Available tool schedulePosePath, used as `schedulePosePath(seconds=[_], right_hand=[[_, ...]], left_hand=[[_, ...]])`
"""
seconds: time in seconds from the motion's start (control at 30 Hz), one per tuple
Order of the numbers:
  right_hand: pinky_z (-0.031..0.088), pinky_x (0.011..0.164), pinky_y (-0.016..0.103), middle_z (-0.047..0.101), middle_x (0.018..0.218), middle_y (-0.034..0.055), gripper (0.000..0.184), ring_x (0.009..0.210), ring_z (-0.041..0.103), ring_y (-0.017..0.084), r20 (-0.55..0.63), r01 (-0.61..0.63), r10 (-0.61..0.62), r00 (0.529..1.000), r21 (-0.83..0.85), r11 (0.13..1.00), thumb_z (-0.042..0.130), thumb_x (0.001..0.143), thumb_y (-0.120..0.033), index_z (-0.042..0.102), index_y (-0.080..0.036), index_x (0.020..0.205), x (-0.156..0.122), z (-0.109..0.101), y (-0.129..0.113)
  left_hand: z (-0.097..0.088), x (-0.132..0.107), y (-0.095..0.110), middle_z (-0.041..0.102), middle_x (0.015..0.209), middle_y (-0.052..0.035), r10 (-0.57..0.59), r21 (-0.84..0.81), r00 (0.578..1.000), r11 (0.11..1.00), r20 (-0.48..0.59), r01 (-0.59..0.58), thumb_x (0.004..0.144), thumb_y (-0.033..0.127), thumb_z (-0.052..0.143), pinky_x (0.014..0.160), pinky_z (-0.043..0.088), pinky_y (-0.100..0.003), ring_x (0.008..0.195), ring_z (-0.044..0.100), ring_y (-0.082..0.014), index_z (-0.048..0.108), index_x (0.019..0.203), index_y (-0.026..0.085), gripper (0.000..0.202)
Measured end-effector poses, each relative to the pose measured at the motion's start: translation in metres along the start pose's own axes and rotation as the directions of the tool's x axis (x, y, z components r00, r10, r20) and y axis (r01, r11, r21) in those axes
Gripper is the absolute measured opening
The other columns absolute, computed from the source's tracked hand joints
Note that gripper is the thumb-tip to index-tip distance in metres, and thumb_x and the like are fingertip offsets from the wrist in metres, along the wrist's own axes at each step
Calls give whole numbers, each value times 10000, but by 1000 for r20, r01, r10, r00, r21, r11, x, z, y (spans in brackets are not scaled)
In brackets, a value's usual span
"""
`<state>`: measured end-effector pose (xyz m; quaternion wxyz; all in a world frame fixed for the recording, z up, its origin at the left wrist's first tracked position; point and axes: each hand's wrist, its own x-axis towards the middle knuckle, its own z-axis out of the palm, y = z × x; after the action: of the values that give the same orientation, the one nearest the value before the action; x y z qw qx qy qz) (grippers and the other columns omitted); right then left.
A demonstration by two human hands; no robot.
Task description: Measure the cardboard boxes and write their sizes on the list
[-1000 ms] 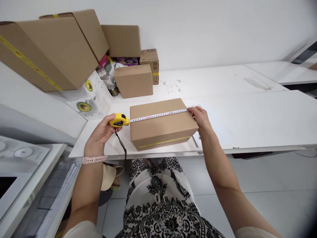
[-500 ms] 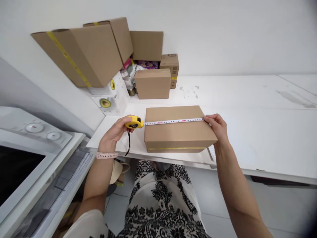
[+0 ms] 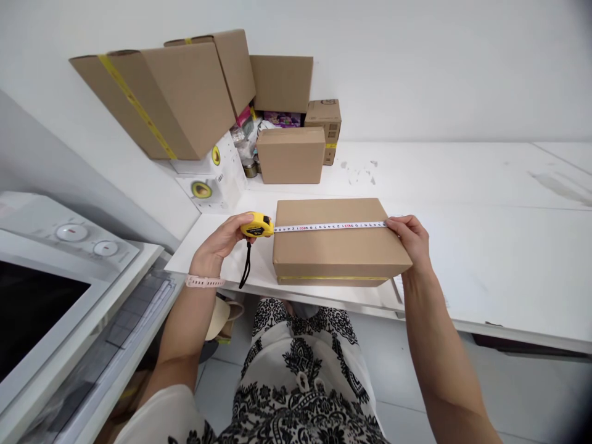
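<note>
My left hand (image 3: pixel 222 237) grips a yellow tape measure (image 3: pixel 256 226), my right hand (image 3: pixel 412 237) pinches the end of its marked strip (image 3: pixel 330 226), stretched across a cardboard box (image 3: pixel 335 250) on a white table (image 3: pixel 485 246), a smaller box (image 3: pixel 291 159) standing behind.

Small black digits (image 3: pixel 322 227), 1, 2 and 3 among them, run along the tape blade (image 3: pixel 330 227), with red figures (image 3: pixel 303 228) too small to read surely. Print on the yellow case (image 3: pixel 258 222) and the back carton (image 3: pixel 322 113) is illegible.
</note>
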<state>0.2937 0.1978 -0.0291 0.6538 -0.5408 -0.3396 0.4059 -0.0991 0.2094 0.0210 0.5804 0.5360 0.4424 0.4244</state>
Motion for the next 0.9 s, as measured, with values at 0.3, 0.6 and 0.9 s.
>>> schedulePosePath(seconds=[0.3,0.6,0.9], right_hand=[[449,587,278,643,791,-2,286,697,562,144,-49,-40,42,998,50,998,853,532,-294,612,-213,664,-1,3,-3],[441,565,271,625,771,0,263,683,544,144,-36,-50,51,998,47,998,830,544,-294,609,-214,663,-1,4,-3],[408,549,265,603,729,-15,302,655,526,133,-35,-96,97,995,35,995,837,522,-307,610,-214,699,1,3,-4]], left_hand=[[-5,13,2,760,897,-106,-12,11,1000,1000,14,11,717,440,734,521,448,-259,736,614,-194,779,880,143,342],[-7,15,-4,727,843,-87,-35,-28,998,999,-48,34,666,445,760,523,462,-269,725,605,-195,761,806,147,329],[-6,14,1,731,830,-94,-17,45,1000,999,-4,17,710,468,720,530,441,-270,702,597,-188,750,818,141,345]])
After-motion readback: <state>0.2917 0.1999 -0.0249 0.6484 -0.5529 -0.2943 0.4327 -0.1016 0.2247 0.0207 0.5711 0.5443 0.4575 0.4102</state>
